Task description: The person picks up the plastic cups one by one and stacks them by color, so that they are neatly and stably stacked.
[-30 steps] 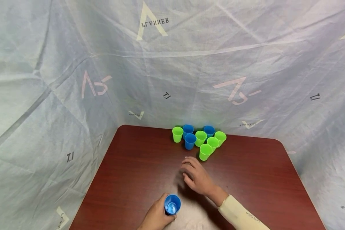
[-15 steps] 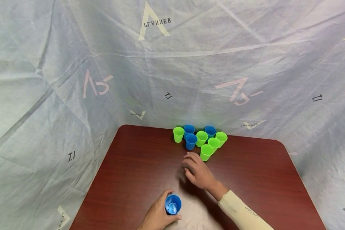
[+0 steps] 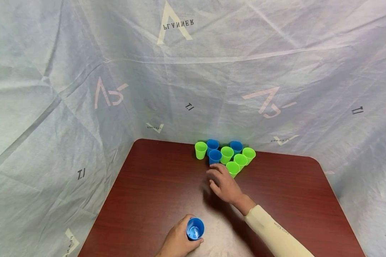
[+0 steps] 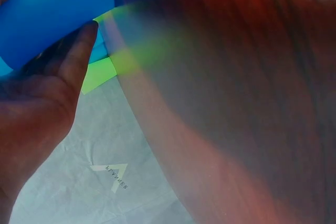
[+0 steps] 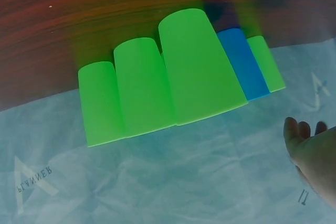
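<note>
My left hand (image 3: 181,235) grips a blue cup (image 3: 195,228) near the front of the table, its thumb and fingers round the sides. The cup stands mouth up in the head view; in the left wrist view, its blue wall (image 4: 52,19) lies along the fingers. Out over the middle of the table, my right hand (image 3: 226,184) has loosely bent fingers with nothing in them. It is just in front of a blue cup (image 3: 215,157) and left of the nearest green cup (image 3: 233,168), hiding part of both. The right wrist view shows this hand (image 5: 315,150) apart from the cups.
Further upright cups stand clustered at the back: a green cup (image 3: 201,150) at the left end, blue cups (image 3: 236,147) and several green ones (image 3: 249,155). Grey printed cloth (image 3: 193,78) hangs behind and beside the dark red table (image 3: 141,200).
My right hand has reached forward toward the cup cluster. The left hand's thumb and fingers spread from the blue cup half a second ago and now close on it again.
</note>
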{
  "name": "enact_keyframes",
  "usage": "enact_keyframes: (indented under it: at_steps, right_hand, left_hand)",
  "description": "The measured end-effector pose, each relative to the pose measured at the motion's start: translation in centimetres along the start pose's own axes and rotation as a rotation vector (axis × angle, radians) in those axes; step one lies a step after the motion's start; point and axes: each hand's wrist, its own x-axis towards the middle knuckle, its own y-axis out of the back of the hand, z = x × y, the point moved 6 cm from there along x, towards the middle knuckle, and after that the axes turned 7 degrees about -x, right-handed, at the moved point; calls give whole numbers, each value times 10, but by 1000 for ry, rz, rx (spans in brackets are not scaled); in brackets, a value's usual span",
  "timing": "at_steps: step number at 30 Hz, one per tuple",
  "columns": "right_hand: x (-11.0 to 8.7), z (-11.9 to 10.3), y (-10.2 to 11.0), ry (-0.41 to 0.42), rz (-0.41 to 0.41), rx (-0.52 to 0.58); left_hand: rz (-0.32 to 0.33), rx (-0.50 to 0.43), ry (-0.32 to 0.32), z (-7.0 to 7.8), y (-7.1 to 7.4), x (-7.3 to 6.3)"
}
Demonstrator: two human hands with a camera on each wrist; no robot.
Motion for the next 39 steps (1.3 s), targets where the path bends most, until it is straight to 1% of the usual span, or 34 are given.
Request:
enact_keyframes:
  at_steps: [3,9,13,18,22,25,29,32,35,39]
  right_hand:
    - [4,6,-2,-54,-27,9]
    - [15,17,-7,-130,-59,5]
    - [22,24,-11,-214,-104,-3]
    - [30,30,-16,-314,-159,-34]
    - [37,38,-21,-365,-204,-66]
    - [41,45,-25,-392,-226,-87]
    - [44,54,-31,-429,-240,-139]
    - [47,58,-33,-428,-232,-190]
    - [50,61,-34,-414,-214,-234]
    - [52,65,-37,-419,-216,-263]
  left_hand:
    - [18,14,-18,0,0,0]
    - [39,30,-36,-1,1,3]
    - [46,37,-42,1,1,2]
    - [50,43,-40,1,2,1]
    - [66,53,-45,0,2,2]
    - [62,54,-44,0,3,2]
    - [30,42,-28,-1,1,1]
    - [15,32,-22,-2,0,-1]
    - [13,25,-22,-4,0,-2]
    - [15,18,-27,-5,0,-1]
